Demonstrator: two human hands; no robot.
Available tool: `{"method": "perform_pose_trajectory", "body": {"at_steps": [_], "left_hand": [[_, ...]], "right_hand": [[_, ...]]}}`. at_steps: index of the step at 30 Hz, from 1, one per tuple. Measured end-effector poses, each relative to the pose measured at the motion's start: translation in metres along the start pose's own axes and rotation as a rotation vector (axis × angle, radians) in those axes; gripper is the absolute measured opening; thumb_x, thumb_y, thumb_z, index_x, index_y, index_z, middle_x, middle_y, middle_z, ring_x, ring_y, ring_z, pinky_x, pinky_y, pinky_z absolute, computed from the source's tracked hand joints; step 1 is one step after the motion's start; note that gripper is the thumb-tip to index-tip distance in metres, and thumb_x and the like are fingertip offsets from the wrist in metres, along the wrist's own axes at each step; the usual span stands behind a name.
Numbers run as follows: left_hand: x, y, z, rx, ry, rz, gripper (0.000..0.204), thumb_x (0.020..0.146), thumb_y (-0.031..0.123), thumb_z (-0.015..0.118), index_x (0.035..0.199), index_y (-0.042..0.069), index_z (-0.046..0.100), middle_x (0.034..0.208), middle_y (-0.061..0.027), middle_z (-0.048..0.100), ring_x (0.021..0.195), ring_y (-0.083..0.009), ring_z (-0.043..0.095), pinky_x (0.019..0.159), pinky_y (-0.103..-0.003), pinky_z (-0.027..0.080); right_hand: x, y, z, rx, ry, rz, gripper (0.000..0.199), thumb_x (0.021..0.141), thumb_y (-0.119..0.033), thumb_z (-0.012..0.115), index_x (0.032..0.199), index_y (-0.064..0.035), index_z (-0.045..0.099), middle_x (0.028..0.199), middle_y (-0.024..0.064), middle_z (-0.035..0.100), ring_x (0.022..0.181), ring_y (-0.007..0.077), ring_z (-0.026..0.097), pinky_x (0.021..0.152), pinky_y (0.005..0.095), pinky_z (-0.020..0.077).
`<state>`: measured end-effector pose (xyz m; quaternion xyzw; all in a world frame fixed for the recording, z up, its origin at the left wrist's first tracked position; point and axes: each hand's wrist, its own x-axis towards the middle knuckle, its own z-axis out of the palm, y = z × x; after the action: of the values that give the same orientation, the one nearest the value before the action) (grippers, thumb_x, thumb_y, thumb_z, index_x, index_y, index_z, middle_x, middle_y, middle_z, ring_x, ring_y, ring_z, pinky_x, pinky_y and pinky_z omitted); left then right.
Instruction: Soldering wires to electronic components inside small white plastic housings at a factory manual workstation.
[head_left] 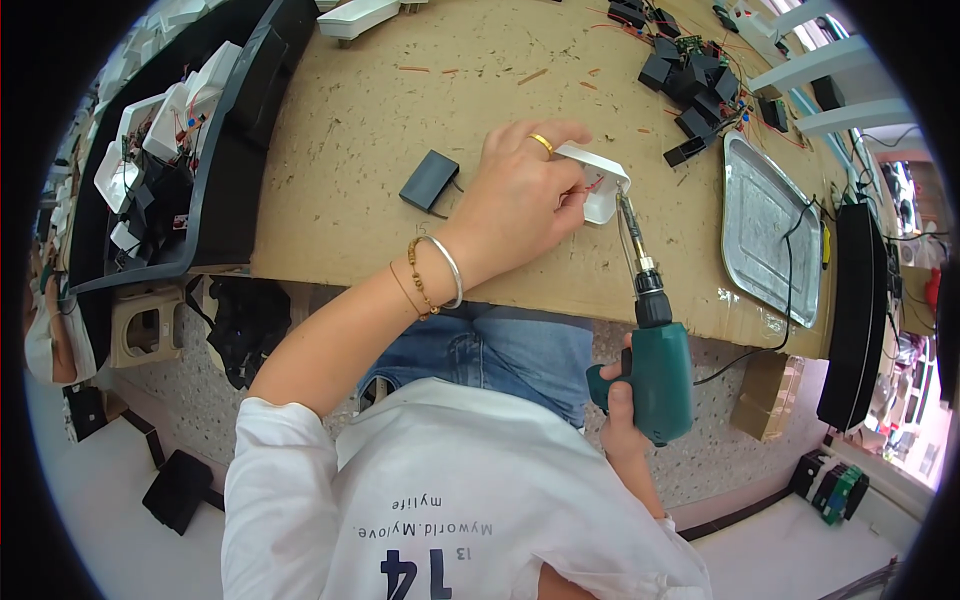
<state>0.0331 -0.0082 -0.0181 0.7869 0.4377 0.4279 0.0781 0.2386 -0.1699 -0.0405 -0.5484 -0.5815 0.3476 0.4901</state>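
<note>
My left hand (520, 195) lies over a small white plastic housing (600, 190) on the brown cardboard-covered table (350, 180), pressing it down; red wires show inside it. A gold ring and wrist bracelets are on that hand. My right hand (622, 405) grips a green electric screwdriver (655, 365), whose bit tip reaches into the white housing beside my left fingers. A small black box with a thin wire (428, 180) lies just left of my left hand.
A metal tray (765, 230) sits at the right with a black cable across it. Several black parts with wires (690, 80) are piled at the back right. A black bin (215, 180) of white housings stands at the left. Another white housing (355, 18) lies at the back.
</note>
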Motion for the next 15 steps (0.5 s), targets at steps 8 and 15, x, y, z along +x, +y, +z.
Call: {"method": "perform_pose_trajectory", "body": {"at_steps": [8, 15], "left_hand": [[0.001, 0.0, -0.004, -0.038, -0.078, -0.03, 0.007, 0.075, 0.008, 0.064, 0.072, 0.002, 0.063, 0.113, -0.0099, 0.057, 0.103, -0.0301, 0.052, 0.088, -0.038, 0.042], [0.004, -0.001, -0.004, -0.081, -0.113, -0.044, 0.009, 0.076, 0.007, 0.063, 0.071, 0.0, 0.063, 0.112, -0.0115, 0.057, 0.101, -0.0305, 0.052, 0.084, -0.035, 0.046]], "right_hand": [[0.006, 0.002, 0.007, 0.017, 0.036, -0.019, 0.033, 0.082, -0.025, 0.069, 0.101, 0.0, 0.057, 0.078, 0.0045, 0.061, 0.068, 0.0124, 0.06, 0.063, 0.0265, 0.0467], [0.004, 0.007, 0.01, -0.026, 0.057, 0.02, 0.042, 0.081, -0.018, 0.07, 0.114, 0.0045, 0.054, 0.079, 0.0052, 0.061, 0.065, 0.0115, 0.059, 0.065, 0.0261, 0.0472]]}}
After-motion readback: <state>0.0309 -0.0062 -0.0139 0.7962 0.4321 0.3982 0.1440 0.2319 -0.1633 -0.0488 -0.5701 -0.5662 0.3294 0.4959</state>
